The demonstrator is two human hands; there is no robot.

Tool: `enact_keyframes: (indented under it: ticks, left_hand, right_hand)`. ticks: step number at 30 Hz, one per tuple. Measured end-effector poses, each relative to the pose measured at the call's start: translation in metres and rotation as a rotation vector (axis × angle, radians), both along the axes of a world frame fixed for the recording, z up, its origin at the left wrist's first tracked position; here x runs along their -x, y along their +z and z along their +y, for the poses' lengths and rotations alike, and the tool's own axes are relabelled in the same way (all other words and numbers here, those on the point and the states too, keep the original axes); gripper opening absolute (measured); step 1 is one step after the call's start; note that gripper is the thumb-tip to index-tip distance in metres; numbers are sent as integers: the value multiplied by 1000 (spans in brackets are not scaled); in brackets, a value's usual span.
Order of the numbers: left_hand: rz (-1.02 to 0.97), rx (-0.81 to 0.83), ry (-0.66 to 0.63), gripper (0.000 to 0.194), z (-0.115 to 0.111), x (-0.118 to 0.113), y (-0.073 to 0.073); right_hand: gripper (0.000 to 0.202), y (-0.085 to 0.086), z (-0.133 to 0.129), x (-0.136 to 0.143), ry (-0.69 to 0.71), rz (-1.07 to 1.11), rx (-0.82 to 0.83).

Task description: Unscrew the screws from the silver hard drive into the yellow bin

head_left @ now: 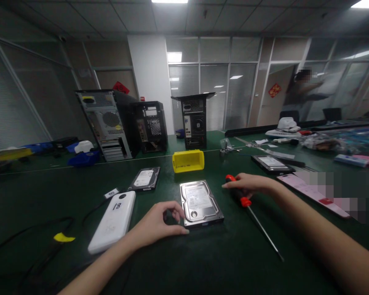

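Left hand (164,219): fingers half curled, thumb parted from them, right at the near-left corner of the hard drive (can't tell if skin actually meets metal).
Right hand (249,184): fingers wrapped around the red-and-black handle of the screwdriver (263,231), shaft slanting toward the near right. Tip contact: can't tell.
Hard drive (199,200): lying flat on the green counter (227,258), label side up, between the hands.
Second drive (145,178): flat, label up, left of the yellow bin and farther back.
Third drive (272,163): flat, beyond the right hand, near the pink panel (310,193).
Yellow bin (188,153): just behind the hard drive, opening toward the camera.
White case (112,223): marked "18", left of the left hand; dark cable (53,220) with a yellow tag (63,237) beside it.
PC towers (115,123): three in a row at the back, upright.
Person (304,92): far right background, blurred.
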State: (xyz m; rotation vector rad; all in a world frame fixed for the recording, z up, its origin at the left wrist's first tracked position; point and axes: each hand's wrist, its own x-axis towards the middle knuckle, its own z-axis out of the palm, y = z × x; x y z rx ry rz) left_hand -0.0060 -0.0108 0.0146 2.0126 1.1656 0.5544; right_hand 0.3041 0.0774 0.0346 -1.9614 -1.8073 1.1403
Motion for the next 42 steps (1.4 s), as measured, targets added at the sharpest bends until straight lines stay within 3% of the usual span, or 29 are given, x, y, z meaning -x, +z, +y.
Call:
enact_keyframes:
  ticks: [5, 9, 11, 12, 16, 20, 26, 42]
  left_hand:
    - [-19, -39, 18, 26, 3, 0, -6]
    - [-59, -60, 26, 25, 7, 1, -13]
    - [-79, -62, 22, 24, 8, 2, -15]
    - [-87, -64, 21, 24, 8, 2, -16]
    - [-103, -71, 21, 21, 9, 1, -19]
    - [-120, -70, 21, 20, 10, 0, -21]
    - [-135, -40, 33, 21, 10, -1, -23]
    - [-95, -13, 46, 23, 8, -3, -16]
  right_hand:
    - [50, 18, -11, -4, -2, 503, -114]
    - [40, 42, -30, 34, 81, 877, -260]
    - [29, 55, -43, 60, 142, 1226, -349]
    - [27, 61, -49, 73, 166, 1295, -384]
    - [30, 76, -63, 114, 218, 1343, -572]
    - [31, 70, -64, 132, 272, 1323, -576]
    - [26, 54, -64, 133, 270, 1314, -526]
    - [32, 48, -67, 132, 297, 1271, -541]
